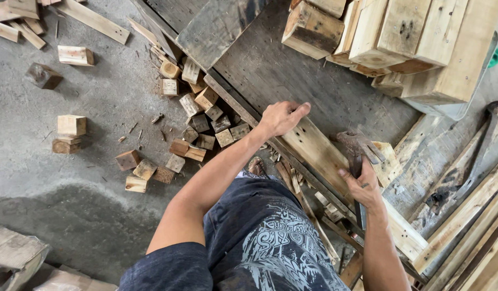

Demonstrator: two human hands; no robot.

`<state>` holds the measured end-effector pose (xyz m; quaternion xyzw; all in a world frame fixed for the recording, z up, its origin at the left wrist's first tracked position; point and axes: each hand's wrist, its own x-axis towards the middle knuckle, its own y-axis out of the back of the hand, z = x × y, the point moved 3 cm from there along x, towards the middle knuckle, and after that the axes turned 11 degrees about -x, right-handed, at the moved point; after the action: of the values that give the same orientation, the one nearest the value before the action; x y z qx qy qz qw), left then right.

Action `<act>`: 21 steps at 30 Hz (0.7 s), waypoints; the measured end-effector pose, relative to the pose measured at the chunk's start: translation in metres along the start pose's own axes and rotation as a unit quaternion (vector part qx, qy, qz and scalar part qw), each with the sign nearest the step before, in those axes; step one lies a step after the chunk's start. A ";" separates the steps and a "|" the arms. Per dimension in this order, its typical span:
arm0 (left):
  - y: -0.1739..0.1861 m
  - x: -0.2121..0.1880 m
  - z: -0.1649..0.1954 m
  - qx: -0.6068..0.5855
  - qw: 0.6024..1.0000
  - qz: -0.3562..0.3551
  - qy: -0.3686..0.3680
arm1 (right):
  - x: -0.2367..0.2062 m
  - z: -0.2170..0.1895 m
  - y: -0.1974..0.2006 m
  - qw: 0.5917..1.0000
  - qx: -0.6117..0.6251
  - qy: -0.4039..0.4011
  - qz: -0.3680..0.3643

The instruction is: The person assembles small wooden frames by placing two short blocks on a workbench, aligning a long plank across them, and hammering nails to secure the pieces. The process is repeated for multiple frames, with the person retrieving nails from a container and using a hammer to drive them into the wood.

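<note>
step: pulling/prying work on a pale plank (324, 153), judged from the pose; claw hammer (359, 146) hovers at the plank's far edge, not yet seen biting on anything.
landmark: the pale plank; lies diagonal on a dark grey weathered board (292, 75), running down toward the person's right knee.
left hand (281, 117): resting on upper end of plank, fingers loosely curled, tips pressed to the wood; steadies, wraps nothing.
right hand (363, 186): closed tight round hammer handle, just right of plank's middle; head rusty, claw side up.
next move, my guess: needs claw set under a nail head or seam w/ left hand bearing down so plank doesn't hop; can't see any nail from here.
plank: raw softwood, pale, rough-sawn, few dark nail holes.
hammer: iron, brown rust, pitted.
offcut blocks (198, 126): small cubes & stubs, some pale, some grey/reddish; heaped left of plank on concrete floor (71, 183), w/ splinters about.
stacked timbers (400, 37): chunky pale blocks, beyond plank, upper right.
long slats (464, 221): right of plank, parallel, weathered.
clothing: dark printed shorts, sandalled foot (255, 166) below plank's left edge.
</note>
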<state>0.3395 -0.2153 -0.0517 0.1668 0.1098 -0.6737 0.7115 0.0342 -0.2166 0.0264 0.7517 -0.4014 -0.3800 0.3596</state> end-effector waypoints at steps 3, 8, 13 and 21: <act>-0.001 0.002 -0.002 -0.006 1.000 -0.005 0.021 | -0.001 0.007 -0.002 1.000 -0.011 -0.023 -0.002; -0.004 0.002 -0.005 -0.013 0.998 -0.020 0.058 | -0.001 0.018 -0.006 0.998 -0.035 -0.042 -0.010; -0.008 0.001 -0.009 -0.044 0.997 0.024 0.053 | 0.001 0.021 -0.009 0.999 -0.024 -0.046 -0.012; -0.012 0.006 -0.017 -0.080 0.992 0.059 0.082 | 0.004 0.026 -0.008 1.000 -0.022 -0.011 -0.004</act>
<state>0.3293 -0.2148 -0.0709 0.1701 0.2112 -0.6035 0.7499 0.0161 -0.2234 0.0070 0.7408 -0.3942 -0.3986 0.3701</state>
